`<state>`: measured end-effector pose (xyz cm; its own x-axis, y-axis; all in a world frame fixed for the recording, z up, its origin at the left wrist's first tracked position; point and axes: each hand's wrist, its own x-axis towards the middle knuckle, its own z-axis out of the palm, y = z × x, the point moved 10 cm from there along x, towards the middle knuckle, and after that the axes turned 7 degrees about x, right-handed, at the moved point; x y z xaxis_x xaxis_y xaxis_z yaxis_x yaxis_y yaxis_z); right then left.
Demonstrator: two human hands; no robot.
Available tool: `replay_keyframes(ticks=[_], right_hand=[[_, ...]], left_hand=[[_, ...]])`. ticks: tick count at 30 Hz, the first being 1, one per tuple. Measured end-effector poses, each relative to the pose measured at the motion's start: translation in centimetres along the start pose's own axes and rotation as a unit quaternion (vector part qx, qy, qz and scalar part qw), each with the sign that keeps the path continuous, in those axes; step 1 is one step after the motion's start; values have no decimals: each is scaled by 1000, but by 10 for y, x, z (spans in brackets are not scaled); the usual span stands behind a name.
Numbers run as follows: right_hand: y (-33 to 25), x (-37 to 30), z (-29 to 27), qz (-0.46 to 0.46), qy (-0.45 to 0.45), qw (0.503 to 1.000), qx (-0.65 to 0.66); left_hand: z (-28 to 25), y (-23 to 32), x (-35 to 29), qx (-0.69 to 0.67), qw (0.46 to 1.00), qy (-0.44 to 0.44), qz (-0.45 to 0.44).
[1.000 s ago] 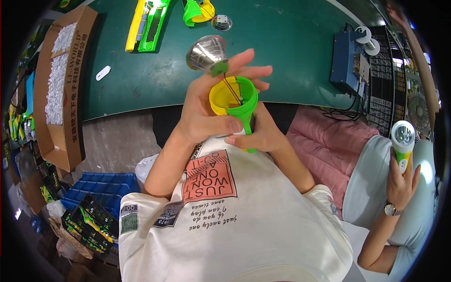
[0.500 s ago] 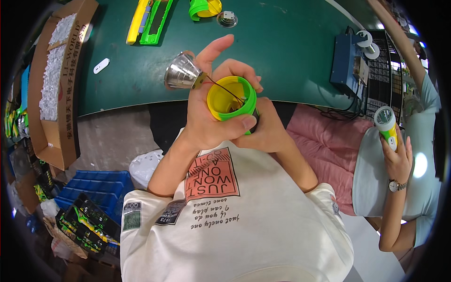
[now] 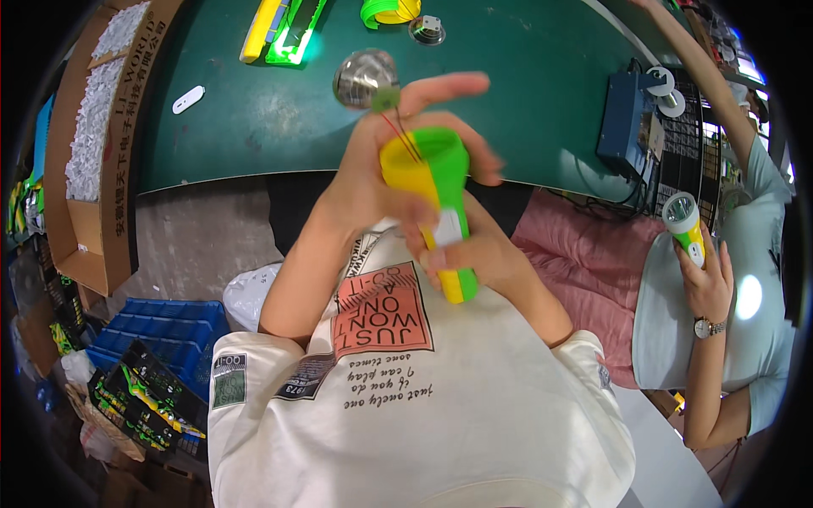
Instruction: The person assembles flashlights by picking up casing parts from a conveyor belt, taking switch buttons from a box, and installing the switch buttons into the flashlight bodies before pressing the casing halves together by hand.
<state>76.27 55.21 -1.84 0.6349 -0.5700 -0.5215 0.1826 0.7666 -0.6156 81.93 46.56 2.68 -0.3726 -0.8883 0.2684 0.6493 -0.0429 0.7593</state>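
Observation:
A yellow-and-green flashlight body (image 3: 457,182) is tilted upright in front of my chest, its wide mouth uncovered at the top. My left hand (image 3: 360,173) wraps round its upper part, thumb in front, index finger stretched out and the other fingers blurred behind. Lower down, my right hand (image 3: 487,245) is closed on the handle, thumb across the front by a light grey panel. A shiny metal reflector (image 3: 359,76) with a small board (image 3: 385,99) at its base hangs over my left hand's index finger side. Thin red and dark wires run from the board into the mouth.
On the green table (image 3: 542,102) lie opened flashlight shells (image 3: 284,30), another reflector (image 3: 427,30) and a white oval piece (image 3: 188,99). A cardboard box (image 3: 118,169) stands left, a blue device (image 3: 625,118) right. Beside me a co-worker's hand (image 3: 711,284) holds a flashlight (image 3: 684,224).
The flashlight body has turned from mouth-on to showing its length, with the handle lower. The reflector has swung up and right. A bright glow now shows on the green shell on the table.

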Motion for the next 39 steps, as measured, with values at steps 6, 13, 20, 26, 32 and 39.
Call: replay_keyframes(ticks=[6,13,20,26,32,39], right_hand=[[-24,13,-5,-88,31,985,146],[-19,8,-3,-64,-9,965,255],[-14,6,3,-56,-27,952,298],[-19,-3,-27,-110,38,953,280],[-29,-11,-43,-162,26,935,315],[-28,-7,-53,-210,37,924,318]], left_hand=[[-38,-14,14,170,954,190,-156],[-40,-32,21,193,935,201,-218],[-21,-56,10,7,962,87,-259],[-52,-47,-28,183,908,145,-348],[-151,138,-46,682,648,333,-63],[-202,296,-55,858,386,338,15]])
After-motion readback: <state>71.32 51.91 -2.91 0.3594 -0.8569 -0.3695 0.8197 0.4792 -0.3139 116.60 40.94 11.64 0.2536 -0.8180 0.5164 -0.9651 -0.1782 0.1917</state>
